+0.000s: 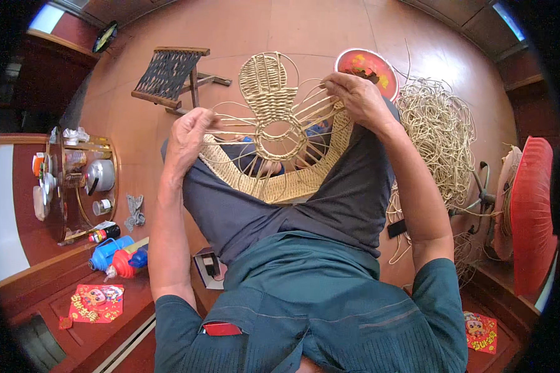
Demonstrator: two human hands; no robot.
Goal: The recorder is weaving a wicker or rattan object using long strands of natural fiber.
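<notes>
Across my lap lies a piece of straw-coloured weaving (267, 93), with a rounded woven panel at its far end and an open ring in the middle. Loose cords fan out from that ring toward a curved woven band (277, 187) resting between my thighs. My left hand (190, 133) pinches cords at the left side of the ring, its fingers closed. On the upper right, my right hand (356, 96) is closed on the cords running up from the ring. Thin cord loops arch between the hands and the panel.
A big heap of loose cord (435, 137) covers the floor to my right, beside a red basin (367, 65). A folding stool (168, 78) stands ahead on the left. Left of me is a shelf rack (65, 186) with a kettle (101, 176); a red-covered chair (532, 214) is far right.
</notes>
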